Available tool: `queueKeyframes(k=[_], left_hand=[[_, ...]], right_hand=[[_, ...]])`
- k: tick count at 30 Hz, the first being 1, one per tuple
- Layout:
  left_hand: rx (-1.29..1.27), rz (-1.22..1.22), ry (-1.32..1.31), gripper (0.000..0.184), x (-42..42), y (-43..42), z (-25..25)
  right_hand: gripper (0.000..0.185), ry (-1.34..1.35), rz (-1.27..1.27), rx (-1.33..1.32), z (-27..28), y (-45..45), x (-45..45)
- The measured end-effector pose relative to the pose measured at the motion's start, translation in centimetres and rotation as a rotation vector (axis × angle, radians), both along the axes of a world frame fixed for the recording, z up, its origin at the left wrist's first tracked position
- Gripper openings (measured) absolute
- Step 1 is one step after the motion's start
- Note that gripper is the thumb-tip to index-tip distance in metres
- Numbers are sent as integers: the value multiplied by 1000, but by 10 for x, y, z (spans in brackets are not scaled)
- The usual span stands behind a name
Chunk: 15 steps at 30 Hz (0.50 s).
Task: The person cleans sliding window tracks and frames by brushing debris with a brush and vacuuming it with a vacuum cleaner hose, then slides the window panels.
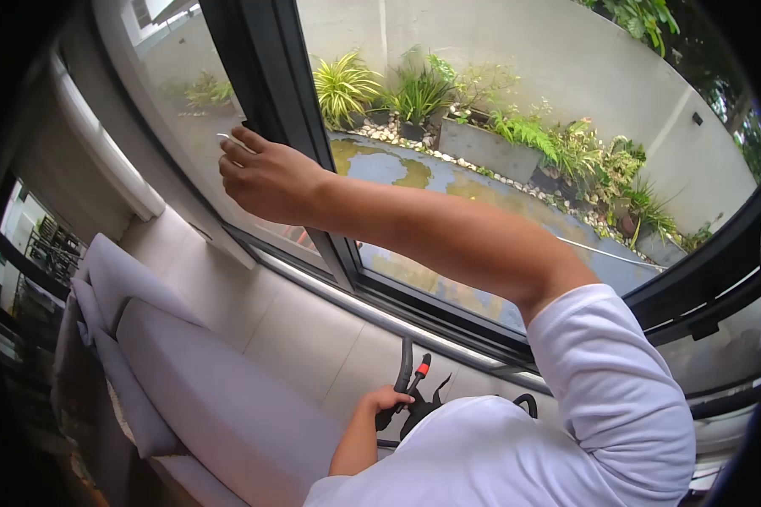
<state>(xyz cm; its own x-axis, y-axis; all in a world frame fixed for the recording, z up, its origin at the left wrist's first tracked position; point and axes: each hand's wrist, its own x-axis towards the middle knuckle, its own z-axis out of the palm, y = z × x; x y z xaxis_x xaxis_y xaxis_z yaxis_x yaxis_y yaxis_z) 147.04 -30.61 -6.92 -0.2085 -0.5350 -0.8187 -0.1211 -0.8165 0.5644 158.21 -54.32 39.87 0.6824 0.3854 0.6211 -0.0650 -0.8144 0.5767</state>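
My right arm reaches across the sliding glass door. At its end my right hand (266,176) is closed, with the fingers curled near the glass beside the dark door frame (266,76). A small white bit (222,135) shows at the fingertips; what it belongs to is hidden. Low by my body, my left hand (387,398) is wrapped round a black hose-like tube (405,363). Alongside it, a slim black brush-like tool with a red band (423,369) sticks up from the same hand. Other black straps or parts lie beside it, partly hidden by my shirt.
A grey sofa (203,389) with cushions stands at the left on pale floor tiles (292,338). The door's bottom track (440,325) crosses the floor. Beyond the glass are a wet patio (414,182), potted plants (418,89), a planter (486,150) and a wall.
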Motion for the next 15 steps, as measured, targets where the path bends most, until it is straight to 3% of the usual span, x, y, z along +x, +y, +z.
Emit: queueKeyframes(k=[3, 5, 9, 15], left_hand=[[17, 67, 23, 29, -7, 12, -7], [68, 48, -58, 31, -13, 14, 26], [87, 3, -92, 32, -24, -8, 26], [100, -108, -84, 33, -48, -48, 14]], right_hand=[[24, 353, -343, -80, 14, -13, 46], [34, 583, -456, -81, 17, -19, 64], [35, 613, -594, -297, 27, -12, 34], [39, 649, -552, -298, 27, -3, -88]])
